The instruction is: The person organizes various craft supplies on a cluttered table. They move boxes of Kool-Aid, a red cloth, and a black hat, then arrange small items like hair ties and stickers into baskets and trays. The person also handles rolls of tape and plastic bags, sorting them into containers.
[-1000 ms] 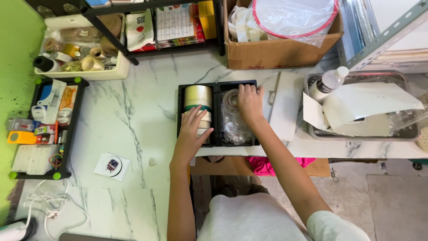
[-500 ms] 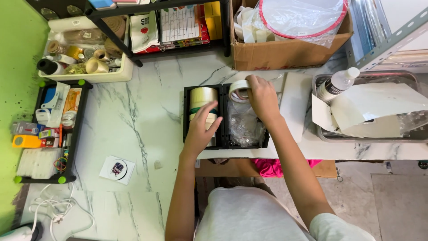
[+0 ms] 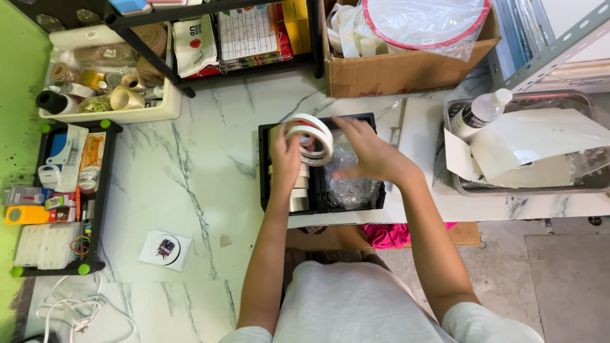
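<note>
Your left hand (image 3: pixel 285 152) grips a white tape roll (image 3: pixel 309 138), fingers curled round its left rim, holding it up on edge above the black tray (image 3: pixel 262 166). Your right hand (image 3: pixel 367 152) hangs just right of the roll, fingers spread wide and partly blurred; whether its fingertips touch the roll I cannot tell.

Under the roll, in the tray's left half, lie more tape rolls (image 3: pixel 297 194) stacked in a row. In the tray's right half, below your right hand, sits a crumpled clear bag (image 3: pixel 350 184).

The tray rests on the marble bench (image 3: pixel 190 165), at its front edge. Left of the tray, well apart, a black rack (image 3: pixel 107 190) holds small stationery, and a round sticker on a white card (image 3: pixel 166 249) lies on the bench between the rack and you. Behind the rack, a white bin (image 3: pixel 143 113) holds spools of ribbon and twine. Behind the tray stands a cardboard box (image 3: pixel 406 70) with clear plastic and a red-rimmed hoop in it. Right of the tray a metal pan (image 3: pixel 581 184) holds cream paper sheets (image 3: pixel 534 143) and a white bottle (image 3: pixel 481 112) lying tilted on the pan's left rim.
</note>
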